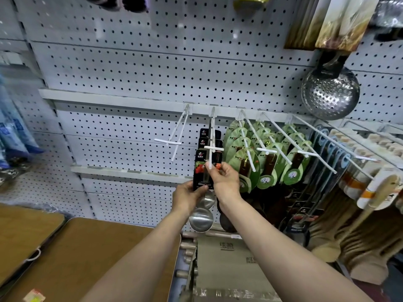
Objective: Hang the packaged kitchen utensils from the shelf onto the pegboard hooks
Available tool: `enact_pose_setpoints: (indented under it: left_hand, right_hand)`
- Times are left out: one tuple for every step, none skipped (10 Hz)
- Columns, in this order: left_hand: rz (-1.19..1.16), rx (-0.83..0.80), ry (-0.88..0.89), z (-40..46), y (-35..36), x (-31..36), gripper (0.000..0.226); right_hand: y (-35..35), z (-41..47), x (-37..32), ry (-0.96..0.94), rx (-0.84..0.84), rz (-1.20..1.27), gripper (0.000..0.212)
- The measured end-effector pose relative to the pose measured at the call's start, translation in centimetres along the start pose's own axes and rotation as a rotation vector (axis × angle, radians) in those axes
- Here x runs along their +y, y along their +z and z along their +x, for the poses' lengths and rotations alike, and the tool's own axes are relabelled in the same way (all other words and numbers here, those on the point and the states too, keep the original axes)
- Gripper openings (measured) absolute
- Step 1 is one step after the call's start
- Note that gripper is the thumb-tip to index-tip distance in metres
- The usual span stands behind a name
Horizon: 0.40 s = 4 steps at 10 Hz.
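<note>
A packaged steel ladle (204, 171) with a black card showing red fruit hangs in front of the grey pegboard (152, 62). My left hand (187, 196) grips the card's lower edge. My right hand (224, 177) pinches the card's upper right part at the tip of a white hook (211, 149). Two more black-carded ladles (205, 138) hang behind it on that hook. Round steel bowls (201, 217) hang below my hands. An empty white hook (176, 138) sticks out to the left.
Green leaf-shaped packs (246, 158) fill the hooks to the right, then spatulas and wooden spoons (379, 188). A perforated steel skimmer (330, 92) hangs upper right. Brown boards (87, 253) lie lower left. Cardboard boxes (229, 258) sit below.
</note>
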State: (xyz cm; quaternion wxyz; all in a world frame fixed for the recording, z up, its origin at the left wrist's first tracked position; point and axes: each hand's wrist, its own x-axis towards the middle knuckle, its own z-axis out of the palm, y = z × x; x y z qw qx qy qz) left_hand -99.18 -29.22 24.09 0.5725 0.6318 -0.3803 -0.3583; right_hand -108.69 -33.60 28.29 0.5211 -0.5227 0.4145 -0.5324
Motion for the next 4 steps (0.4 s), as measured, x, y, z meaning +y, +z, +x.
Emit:
enact_pose_setpoints:
  left_hand:
    - [0.012, 0.008, 0.007, -0.3, -0.1, 0.0, 0.017]
    - [0.044, 0.019, -0.009, -0.8, -0.3, 0.4, 0.021]
    - [0.146, 0.033, -0.027, -1.5, -0.5, 0.6, 0.029]
    - [0.292, 0.080, -0.073, -3.7, -1.1, 1.1, 0.054]
  right_hand:
    - [0.0, -0.2, 0.0, 0.015, 0.003, 0.010, 0.012]
    - [-0.4, -0.8, 0.0, 0.073, -0.052, -0.121, 0.013]
    - [-0.6, -1.3, 0.7, 0.168, -0.102, -0.250, 0.032]
    - [-0.7, -2.9, 1.2, 0.284, -0.138, -0.404, 0.049]
